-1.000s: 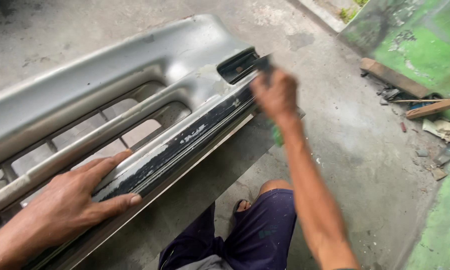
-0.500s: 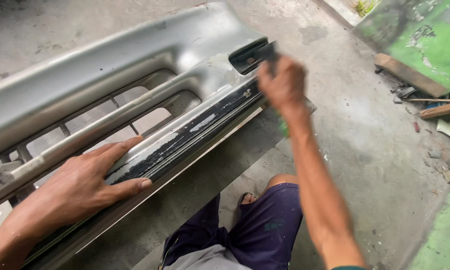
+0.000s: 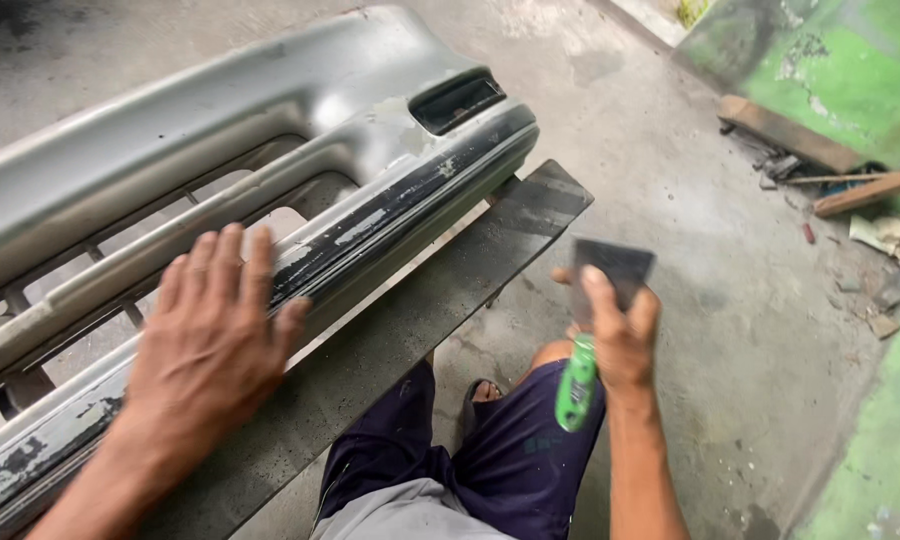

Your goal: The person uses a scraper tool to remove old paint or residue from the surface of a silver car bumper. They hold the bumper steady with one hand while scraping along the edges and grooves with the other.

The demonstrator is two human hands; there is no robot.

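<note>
Right hand has pulled back from the bumper, now pinching a green-handled scraper at mid-right. Left hand, fingers spread, is pressing the bumper's edge; looks light, bendy, best steadied there.

You get soft, even daylight and faint shadows; upper right of the frame blurs, no glare.

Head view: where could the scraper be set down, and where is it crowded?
Bare concrete floor lies between the dark board and the wood scraps by the green wall. The board's far end is bare too. The bumper under the left hand is crowded. The right hand holds the scraper.
</note>
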